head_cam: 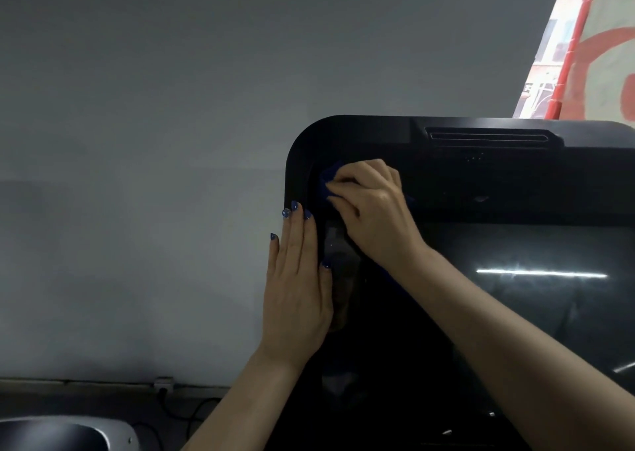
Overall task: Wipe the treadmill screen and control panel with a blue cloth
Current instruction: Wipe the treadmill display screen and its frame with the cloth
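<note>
The black treadmill console fills the right half of the head view, with its glossy dark screen below a vent slot. My right hand grips a bunched blue cloth and presses it against the console's upper left corner, just above the screen. Most of the cloth is hidden under that hand. My left hand lies flat with straight fingers along the console's left edge, beside the screen.
A plain grey wall stands behind and to the left. A window with red markings shows at the top right. Cables and a wall socket run along the floor edge, and a silver-rimmed dark housing sits at the bottom left.
</note>
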`<state>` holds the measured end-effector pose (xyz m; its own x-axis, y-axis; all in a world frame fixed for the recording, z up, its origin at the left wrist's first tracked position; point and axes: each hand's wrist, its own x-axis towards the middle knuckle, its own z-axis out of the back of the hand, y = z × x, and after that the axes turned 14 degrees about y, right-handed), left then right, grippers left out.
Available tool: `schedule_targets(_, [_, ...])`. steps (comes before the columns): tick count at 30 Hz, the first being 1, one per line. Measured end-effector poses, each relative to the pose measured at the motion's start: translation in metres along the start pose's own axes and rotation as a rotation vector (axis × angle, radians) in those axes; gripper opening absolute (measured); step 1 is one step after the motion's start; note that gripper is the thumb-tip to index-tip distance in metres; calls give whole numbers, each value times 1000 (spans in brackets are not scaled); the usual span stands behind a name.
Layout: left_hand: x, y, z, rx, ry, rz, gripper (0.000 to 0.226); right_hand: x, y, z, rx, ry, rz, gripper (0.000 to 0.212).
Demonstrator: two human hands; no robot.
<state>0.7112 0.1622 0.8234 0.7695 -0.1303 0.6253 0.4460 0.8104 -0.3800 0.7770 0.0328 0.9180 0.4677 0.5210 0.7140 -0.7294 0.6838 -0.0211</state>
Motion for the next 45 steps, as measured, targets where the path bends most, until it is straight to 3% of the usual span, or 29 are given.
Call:
schedule_targets(6, [-1, 0, 0, -10, 0, 2, 59, -12, -5, 1, -47, 58, 102, 26])
schedule_targets(12, [-1, -1, 0, -12, -5, -5, 59, 1, 9, -12, 3, -52, 20, 23])
schedule_targets(16, [-1, 0, 0, -17, 5, -4, 59, -14, 0, -4, -69, -2, 110, 22])
schedule_targets(21, [-1, -1, 1, -14, -3, -2, 58, -1, 8, -10, -35, -31, 18, 24])
schedule_targets(26, [-1, 0, 1, -8, -1, -5, 60, -20, -6, 3, -67, 28, 90, 21])
schedule_targets(30, [0, 0, 0, -2, -8, -6, 63, -13, -9, 5, -40, -10, -20, 23])
schedule_targets(34, [-1, -2, 1, 30, -2, -22, 63, -20, -6, 3, -51, 49, 51, 23])
schedule_targets(41, [1, -2, 0, 62, -9, -43, 64, -23, -15, 9, -60, -41, -24, 19])
schedule_targets(45, [-1, -1, 1, 58, 1, -46, 62, -29, -17, 10, -86, 17, 72, 21])
